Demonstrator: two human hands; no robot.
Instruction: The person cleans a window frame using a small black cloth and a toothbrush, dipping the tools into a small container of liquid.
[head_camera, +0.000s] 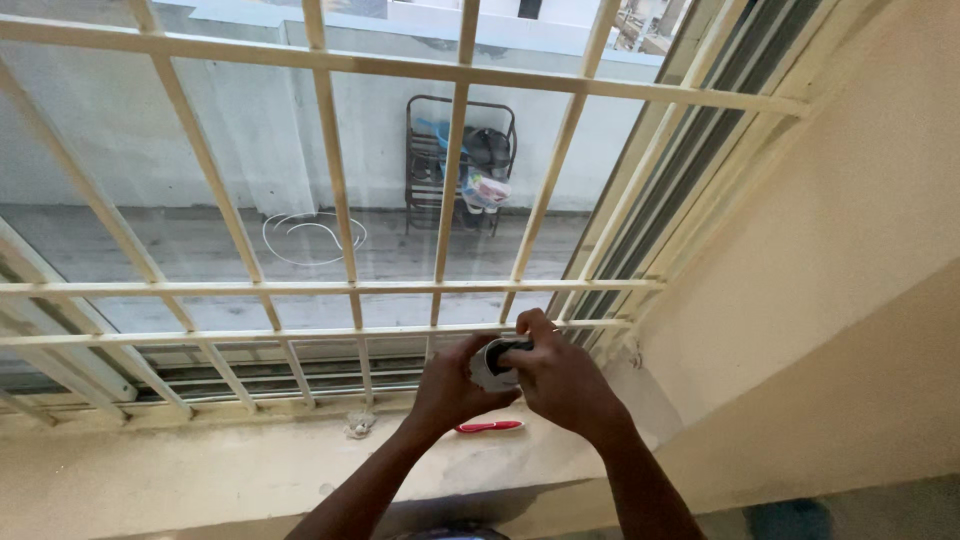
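Both my hands meet over the window sill (250, 455), just in front of the cream metal grille (350, 288). My left hand (452, 385) and my right hand (560, 380) together hold a small white and dark object (493, 363), rounded like a roll or a small container; most of it is hidden by my fingers. Below my hands a red and white toothbrush (490, 427) lies flat on the sill.
A small crumpled white scrap (360, 425) lies on the sill at the foot of the grille. Behind the bars are glass panes and a sliding track (300, 372). Outside stands a dark metal rack (460, 160) holding items. A cream wall (830, 300) rises on the right.
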